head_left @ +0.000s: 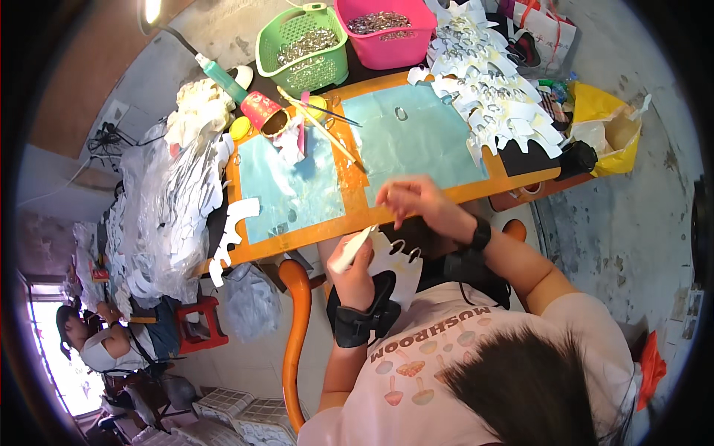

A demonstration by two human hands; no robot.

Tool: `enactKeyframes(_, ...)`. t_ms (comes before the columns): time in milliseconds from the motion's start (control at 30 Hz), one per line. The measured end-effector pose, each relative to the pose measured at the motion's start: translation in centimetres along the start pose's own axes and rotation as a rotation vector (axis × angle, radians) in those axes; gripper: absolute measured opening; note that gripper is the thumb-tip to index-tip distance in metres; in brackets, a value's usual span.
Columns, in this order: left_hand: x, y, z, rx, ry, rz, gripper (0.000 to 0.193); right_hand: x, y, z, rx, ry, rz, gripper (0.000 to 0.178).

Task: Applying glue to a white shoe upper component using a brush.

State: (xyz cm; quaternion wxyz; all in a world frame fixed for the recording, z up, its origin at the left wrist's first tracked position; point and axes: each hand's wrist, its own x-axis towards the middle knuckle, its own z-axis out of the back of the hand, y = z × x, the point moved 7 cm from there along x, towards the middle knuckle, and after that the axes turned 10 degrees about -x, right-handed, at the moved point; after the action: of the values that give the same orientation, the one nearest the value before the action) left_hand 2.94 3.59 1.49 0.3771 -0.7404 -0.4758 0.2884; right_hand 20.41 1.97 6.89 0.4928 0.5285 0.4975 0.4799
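My left hand (352, 273) is closed around a white cut-out piece (400, 273) just below the table's near edge. Two metal rings (414, 255) show along the piece's upper side. A little above it hovers my right hand (411, 199), its fingers partly bent and apart, slightly blurred, with nothing visible in them. On the blue sheet (439, 145) beyond lies one loose oval metal ring (401, 114). At the table's left front edge rests another white scalloped piece (236, 232).
A green basket (303, 74) and a pink basket (387, 50) hold many metal rings. White pieces with rings (498, 89) are heaped at the right. A stick (323, 134) lies beside a red can (264, 110). At far left sits another person (111, 346). A chair arm (296, 334) stands beside me.
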Motion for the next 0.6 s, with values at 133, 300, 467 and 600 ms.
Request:
enactKeyframes(133, 0.4, -0.4, 0.5, 0.110, -0.126, -0.005, 0.013, 4.3, 1.0, 8.1, -1.012, -0.405, 0.172, 0.019)
enactKeyframes(300, 1.2, -0.2, 1.1, 0.071, -0.218, -0.115, 0.016, 10.0, -0.6, 12.8, -1.286, -0.454, 0.359, 0.018)
enactKeyframes(467, 1.2, -0.2, 3.9, 0.153, -0.302, -0.182, 0.011, 10.5, -1.6, 14.0, -1.256, -0.344, 0.250, 0.020)
enactKeyframes(600, 1.2, -1.3, 4.1, 0.128, -0.306, -0.251, 0.010, 9.4, -1.6, 13.5, -1.060, -0.360, 0.182, 0.016)
